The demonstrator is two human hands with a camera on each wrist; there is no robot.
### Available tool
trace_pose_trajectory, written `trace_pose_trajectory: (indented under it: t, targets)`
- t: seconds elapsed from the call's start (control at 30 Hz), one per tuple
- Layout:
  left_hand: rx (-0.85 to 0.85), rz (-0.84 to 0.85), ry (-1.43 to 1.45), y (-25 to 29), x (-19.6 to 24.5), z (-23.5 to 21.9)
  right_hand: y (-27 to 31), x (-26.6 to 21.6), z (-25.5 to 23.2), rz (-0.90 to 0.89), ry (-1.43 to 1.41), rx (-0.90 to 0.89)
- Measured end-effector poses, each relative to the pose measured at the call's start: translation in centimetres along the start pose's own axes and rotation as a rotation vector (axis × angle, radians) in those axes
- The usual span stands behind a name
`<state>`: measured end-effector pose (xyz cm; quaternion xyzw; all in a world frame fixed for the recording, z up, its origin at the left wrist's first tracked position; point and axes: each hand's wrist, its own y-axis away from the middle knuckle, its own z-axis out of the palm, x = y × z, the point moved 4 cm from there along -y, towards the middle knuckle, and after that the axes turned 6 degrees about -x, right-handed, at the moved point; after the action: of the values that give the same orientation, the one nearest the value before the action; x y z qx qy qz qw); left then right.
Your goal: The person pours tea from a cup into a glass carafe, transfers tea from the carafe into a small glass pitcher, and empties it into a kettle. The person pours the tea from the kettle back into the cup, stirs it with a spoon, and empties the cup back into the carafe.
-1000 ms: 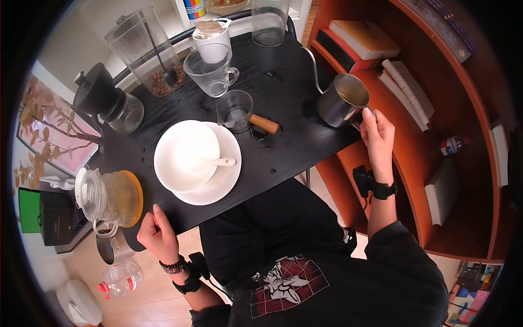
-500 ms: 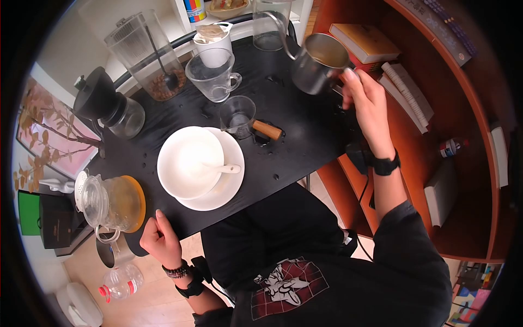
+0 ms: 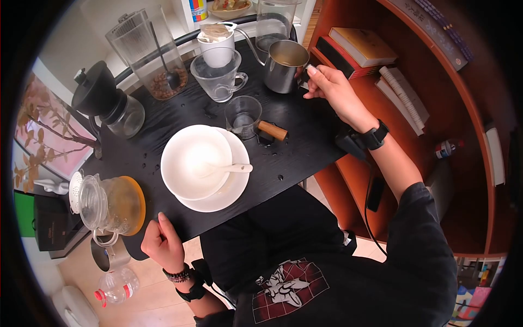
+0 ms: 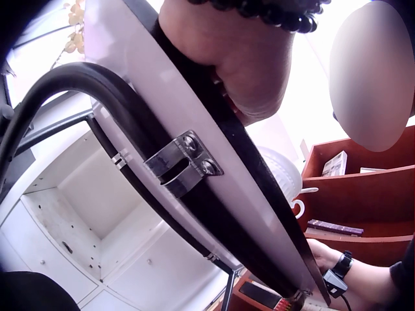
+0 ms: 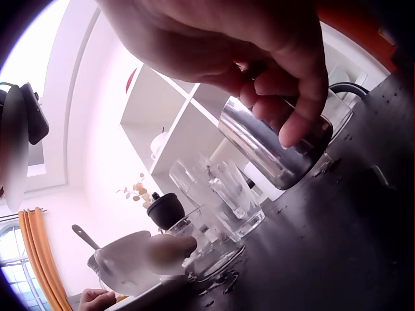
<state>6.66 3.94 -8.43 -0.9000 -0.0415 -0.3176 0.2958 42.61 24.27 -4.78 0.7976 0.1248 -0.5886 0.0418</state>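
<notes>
My right hand (image 3: 335, 90) grips the handle of a steel gooseneck kettle (image 3: 280, 76), which has some liquid inside. In the right wrist view the kettle (image 5: 272, 146) is tilted in the picture, its base close over the black table. Its thin spout reaches toward a white cup (image 3: 217, 53) topped with a drip bag. A clear glass cup (image 3: 213, 82) stands just left of the kettle. Loosely curled, my left hand (image 3: 164, 245) rests at the table's front edge and holds nothing; the glass teapot (image 3: 117, 201) is nearest to it.
On the black table (image 3: 261, 191) a white bowl (image 3: 188, 144) with a spoon sits on a plate (image 3: 231, 193). Behind it lies a small glass pitcher (image 3: 239, 117) with a wooden handle. A grinder (image 3: 111, 103) and a bean container (image 3: 158, 60) stand at left. A shelf (image 3: 452, 114) borders the right.
My right hand has carried the kettle from the table's right edge to the back, then leftward beside the glass cup. The left hand has stayed at the front edge.
</notes>
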Motion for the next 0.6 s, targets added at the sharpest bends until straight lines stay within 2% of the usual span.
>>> trace_pose_trajectory:
  t: [0.13,0.33,0.6]
  targets:
    - [-0.004,0.005,0.005,0.1,0.0,0.0,-0.1,0.7,0.6,0.067,-0.02,-0.058]
    - [0.0,0.0,-0.017,0.0,0.0,0.1,0.0,0.8,0.2,0.077,-0.006,-0.091]
    - [0.006,-0.002,-0.007,0.0,0.0,0.2,2.3,0.5,-1.7,0.125,0.063,-0.067]
